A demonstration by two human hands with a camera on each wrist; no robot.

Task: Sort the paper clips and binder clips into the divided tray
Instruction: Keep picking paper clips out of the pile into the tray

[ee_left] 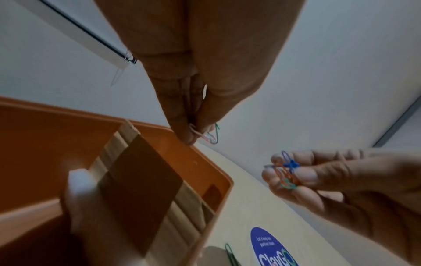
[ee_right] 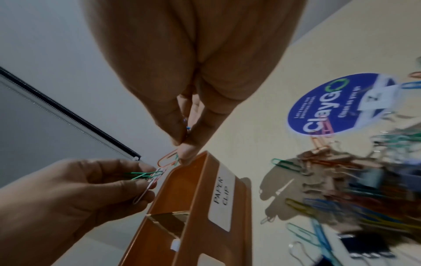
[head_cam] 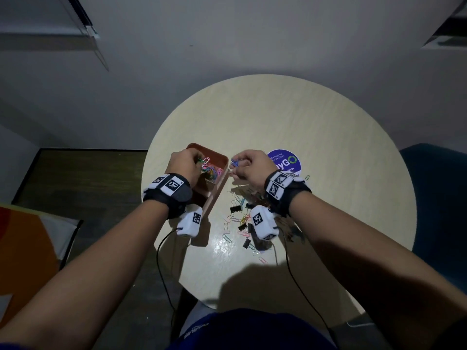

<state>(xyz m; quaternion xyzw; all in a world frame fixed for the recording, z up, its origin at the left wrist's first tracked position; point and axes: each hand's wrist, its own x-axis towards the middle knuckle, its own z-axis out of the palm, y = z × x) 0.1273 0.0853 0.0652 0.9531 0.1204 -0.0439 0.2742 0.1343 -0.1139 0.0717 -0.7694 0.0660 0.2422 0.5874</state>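
Observation:
An orange divided tray (head_cam: 216,195) stands left of centre on the round table, with several coloured paper clips (head_cam: 211,171) in its far compartment. A label on its wall reads PAPER CLIP (ee_right: 222,196), and a cardboard divider (ee_left: 141,180) splits it. My left hand (head_cam: 201,160) hovers over that compartment and pinches a few clips, green and pale (ee_left: 210,137). Just right of the tray's far corner, my right hand (head_cam: 236,164) pinches a small bunch of blue, orange and green clips (ee_left: 287,172). Loose paper clips and black binder clips (head_cam: 235,209) lie in a pile below the right wrist.
A round blue ClayGo sticker (head_cam: 285,161) sits on the table beyond the right hand, with a green clip (head_cam: 307,177) beside it. Thin black cables (head_cam: 161,251) run from the wrist cameras over the near table edge. A blue chair (head_cam: 439,198) stands at the right.

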